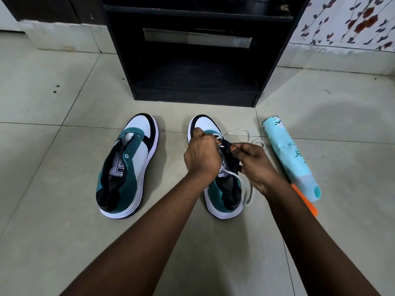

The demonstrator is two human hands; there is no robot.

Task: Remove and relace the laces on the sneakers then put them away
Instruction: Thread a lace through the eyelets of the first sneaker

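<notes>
White lace (248, 184) trails over the right sneaker (222, 189), which stands on the tiled floor (53, 189) before a black cabinet (192, 60). The left hand (202, 155) pinches the lace near the eyelets; the right hand (254, 165) grips the shoe's dark side flap. The left sneaker (128, 165) sits unlaced beside it. A pale-blue spray can (290, 159) lies to the right.

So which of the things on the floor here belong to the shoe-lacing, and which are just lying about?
Part of the job:
- right sneaker, under both hands
- white lace, half threaded
- left sneaker, no lace in it
- left hand and right hand, both pinching at the eyelets
- black shelf unit, probably where the sneakers go

Just lying about:
- pale blue spray can
- orange object beside it
</notes>
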